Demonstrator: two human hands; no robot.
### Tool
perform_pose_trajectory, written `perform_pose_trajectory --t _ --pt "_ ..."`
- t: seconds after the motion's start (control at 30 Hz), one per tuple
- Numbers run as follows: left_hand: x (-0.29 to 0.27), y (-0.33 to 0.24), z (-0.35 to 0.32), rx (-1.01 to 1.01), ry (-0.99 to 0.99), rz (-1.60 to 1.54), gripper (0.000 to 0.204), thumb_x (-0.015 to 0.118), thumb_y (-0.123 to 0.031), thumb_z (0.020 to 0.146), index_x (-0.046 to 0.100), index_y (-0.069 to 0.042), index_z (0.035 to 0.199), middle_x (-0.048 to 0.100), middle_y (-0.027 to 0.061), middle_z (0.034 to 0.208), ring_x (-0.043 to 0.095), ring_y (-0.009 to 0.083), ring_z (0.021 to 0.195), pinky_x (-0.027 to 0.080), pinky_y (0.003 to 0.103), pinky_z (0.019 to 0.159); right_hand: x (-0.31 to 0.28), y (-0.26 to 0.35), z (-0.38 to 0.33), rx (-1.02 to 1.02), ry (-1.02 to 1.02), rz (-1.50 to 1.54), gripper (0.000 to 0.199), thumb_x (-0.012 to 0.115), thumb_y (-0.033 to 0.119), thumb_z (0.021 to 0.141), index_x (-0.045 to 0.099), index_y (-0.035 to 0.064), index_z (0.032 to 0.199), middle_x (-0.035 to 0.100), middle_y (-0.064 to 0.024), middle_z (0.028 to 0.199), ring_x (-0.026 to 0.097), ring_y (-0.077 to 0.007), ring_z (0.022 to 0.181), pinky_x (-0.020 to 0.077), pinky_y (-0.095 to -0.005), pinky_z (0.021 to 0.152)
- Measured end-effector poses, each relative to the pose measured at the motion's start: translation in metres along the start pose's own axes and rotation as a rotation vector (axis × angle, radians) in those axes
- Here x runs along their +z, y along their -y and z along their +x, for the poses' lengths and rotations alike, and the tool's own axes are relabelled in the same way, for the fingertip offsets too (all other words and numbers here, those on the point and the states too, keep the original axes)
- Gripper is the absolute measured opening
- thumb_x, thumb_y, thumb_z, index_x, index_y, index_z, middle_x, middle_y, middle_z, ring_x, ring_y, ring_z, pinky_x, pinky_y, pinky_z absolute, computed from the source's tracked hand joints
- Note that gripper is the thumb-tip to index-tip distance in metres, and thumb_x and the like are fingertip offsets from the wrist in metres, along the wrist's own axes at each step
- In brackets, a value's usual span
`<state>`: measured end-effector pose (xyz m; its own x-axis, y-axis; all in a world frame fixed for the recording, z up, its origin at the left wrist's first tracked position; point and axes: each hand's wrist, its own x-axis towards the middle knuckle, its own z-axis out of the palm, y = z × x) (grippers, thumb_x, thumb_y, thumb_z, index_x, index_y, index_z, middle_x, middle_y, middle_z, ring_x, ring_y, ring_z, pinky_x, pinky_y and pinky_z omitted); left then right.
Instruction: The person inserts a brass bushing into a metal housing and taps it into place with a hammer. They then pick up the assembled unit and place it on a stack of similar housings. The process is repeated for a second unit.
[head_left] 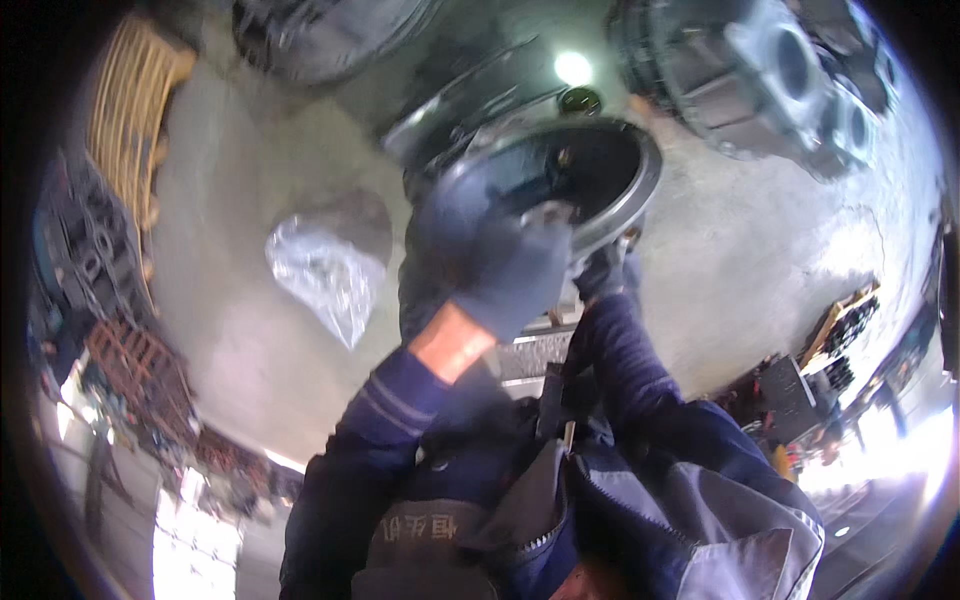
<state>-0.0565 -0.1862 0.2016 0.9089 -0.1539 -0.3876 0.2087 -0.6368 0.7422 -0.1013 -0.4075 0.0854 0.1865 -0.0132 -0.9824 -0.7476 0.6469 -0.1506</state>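
A round grey metal housing with a wide rim [642, 185] and a dark hollow middle is held up off the concrete floor. My left hand [512, 268], in a dark blue glove, is closed over the near edge of the rim. My right hand [603, 272], also in a dark glove, is tucked under the lower right of the rim, and its fingers are mostly hidden by the part. Both forearms wear dark blue sleeves. A strip of bare wrist shows above the left cuff.
A crumpled clear plastic bag [322, 268] lies on the concrete floor [760, 250] to the left. A grey engine casting [790, 70] sits at the top right, and a dark round part [320, 35] at the top. A wooden slatted frame [130, 110] and crates [135, 360] line the left.
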Motion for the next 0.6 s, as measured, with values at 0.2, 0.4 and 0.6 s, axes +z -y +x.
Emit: perform_pose_trajectory --t 0.2,0.4,0.6 --pt "-0.003 -0.124 -0.008 0.183 0.172 0.23 0.03 0.068 -0.022 0.086 0.07 -0.008 0.112 0.07 0.0163 0.075 0.071 0.0323 0.069 0.053 0.047 0.06 -0.05 0.023 -0.08 -0.284 -0.038 -0.134 0.045 0.071 0.026 0.093 0.057 0.0116 0.134 0.067 -0.0083 0.12 0.064 -0.0263 0.106 0.0545 -0.0449 0.088" --pt "0.026 -0.234 0.004 0.355 0.318 0.356 0.023 0.07 -0.032 0.085 0.068 -0.009 0.085 0.069 0.0178 0.07 0.069 0.0348 0.062 0.053 0.048 0.057 -0.112 0.075 -0.136 -0.19 0.085 0.55 0.025 0.056 0.031 0.104 0.063 0.0122 0.119 0.068 -0.0041 0.102 0.068 -0.0205 0.089 0.0603 -0.0409 0.077" --pt "0.08 -0.35 0.021 0.386 0.259 0.35 0.028 0.073 -0.038 0.081 0.071 -0.01 0.083 0.069 0.0168 0.07 0.069 0.0354 0.063 0.053 0.049 0.059 -0.164 0.183 -0.206 -0.18 0.032 0.547 0.027 0.054 0.025 0.104 0.06 0.0146 0.128 0.068 -0.0028 0.106 0.068 -0.0231 0.098 0.0597 -0.0428 0.085"
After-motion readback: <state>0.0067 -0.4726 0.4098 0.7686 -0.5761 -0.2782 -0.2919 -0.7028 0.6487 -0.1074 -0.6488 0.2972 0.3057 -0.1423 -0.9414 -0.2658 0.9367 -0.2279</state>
